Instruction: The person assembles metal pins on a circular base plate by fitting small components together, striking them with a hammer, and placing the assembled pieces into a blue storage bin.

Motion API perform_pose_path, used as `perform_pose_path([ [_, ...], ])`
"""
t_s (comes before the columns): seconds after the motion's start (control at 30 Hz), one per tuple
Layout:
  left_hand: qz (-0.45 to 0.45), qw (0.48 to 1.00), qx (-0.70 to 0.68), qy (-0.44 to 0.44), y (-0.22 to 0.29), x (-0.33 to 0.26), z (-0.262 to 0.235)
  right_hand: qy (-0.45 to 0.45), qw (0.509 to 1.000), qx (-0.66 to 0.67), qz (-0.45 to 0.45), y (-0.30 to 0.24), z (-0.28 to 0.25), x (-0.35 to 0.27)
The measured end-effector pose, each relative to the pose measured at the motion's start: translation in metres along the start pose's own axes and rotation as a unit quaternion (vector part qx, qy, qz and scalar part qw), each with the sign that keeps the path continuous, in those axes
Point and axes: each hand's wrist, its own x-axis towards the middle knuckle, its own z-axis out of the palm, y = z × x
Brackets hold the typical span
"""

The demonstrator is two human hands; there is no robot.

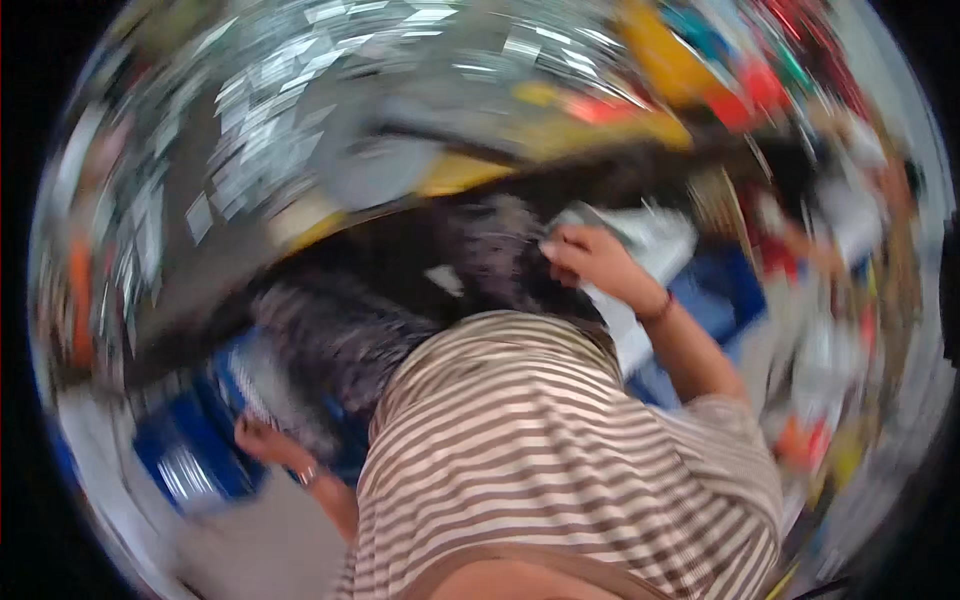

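The whole picture is smeared by motion. My right hand (600,264) is above my right thigh with its fingers curled in; whatever they hold, if anything, cannot be made out. Beside and behind it lies whitish sheet-like material (655,238), partly over a blue bin (735,290) at my right. My left hand (265,442) hangs low at my left side, next to another blue bin (185,455). Blur hides how its fingers are set, and nothing can be made out in it.
A dark-fronted workbench with a yellow edge (460,174) runs across in front of my legs. Many small pale pieces (270,100) lie scattered over its top, near a grey round object (375,165). Yellow and red items (675,65) crowd the far right. Another person (850,190) is at the right.
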Motion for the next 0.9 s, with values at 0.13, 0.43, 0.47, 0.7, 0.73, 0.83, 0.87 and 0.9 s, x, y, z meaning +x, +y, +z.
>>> perform_pose_path([
  [0.13, 0.165, 0.965, -0.03, -0.202, 0.187, 0.004, 0.024, 0.173, 0.97, -0.052, 0.165, 0.143, -0.053, -0.069],
  [0.43, 0.222, 0.784, -0.159, -0.558, 0.315, -0.071, 0.093, 0.114, 0.896, 0.067, 0.424, 0.468, 0.158, -0.156],
  [0.47, 0.228, 0.774, -0.166, -0.567, 0.331, -0.081, 0.093, 0.113, 0.894, 0.083, 0.426, 0.469, 0.156, -0.153],
  [0.7, 0.249, 0.777, -0.153, -0.558, 0.378, -0.13, 0.096, 0.172, 0.874, 0.105, 0.443, 0.505, 0.161, -0.128],
  [0.73, 0.256, 0.776, -0.149, -0.557, 0.38, -0.131, 0.096, 0.217, 0.856, 0.154, 0.444, 0.512, 0.166, -0.124],
  [0.83, 0.245, 0.79, -0.118, -0.55, 0.374, -0.131, 0.093, 0.36, 0.795, 0.068, 0.484, 0.514, 0.157, -0.092],
  [0.87, 0.252, 0.781, -0.11, -0.561, 0.373, -0.132, 0.093, 0.359, 0.796, 0.073, 0.482, 0.52, 0.148, -0.086],
  [0.9, 0.257, 0.771, -0.106, -0.572, 0.374, -0.134, 0.096, 0.38, 0.804, 0.072, 0.452, 0.528, 0.134, -0.077],
])
